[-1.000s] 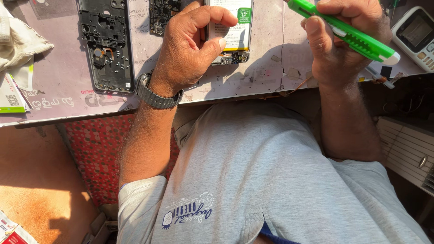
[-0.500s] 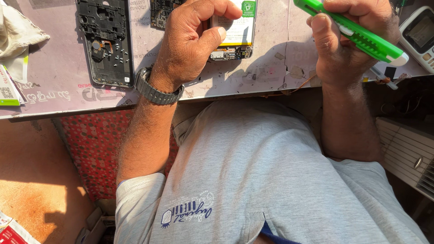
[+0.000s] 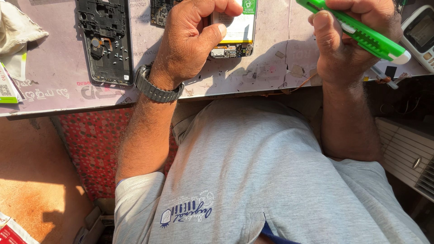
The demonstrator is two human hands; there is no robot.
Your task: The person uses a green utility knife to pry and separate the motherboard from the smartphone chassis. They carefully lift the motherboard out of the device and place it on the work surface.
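Opened phone (image 3: 233, 34), back cover off and pale battery exposed, lies near the tabletop (image 3: 58, 72) edge, pinned under the left hand (image 3: 190, 45), whose grip is curled nearly closed, thumb pressing the battery's lower part. Beside it, the right hand (image 3: 348, 40) is wrapped tight around a green utility knife (image 3: 357, 31), raised above the surface. Judging by this, the prying step is at hand; it calls for a shallow, careful blade angle. Farther left rests a black phone frame (image 3: 106, 40).

Grey short-sleeved shirt (image 3: 280, 180), blue chest print; grey wristwatch (image 3: 156, 88).
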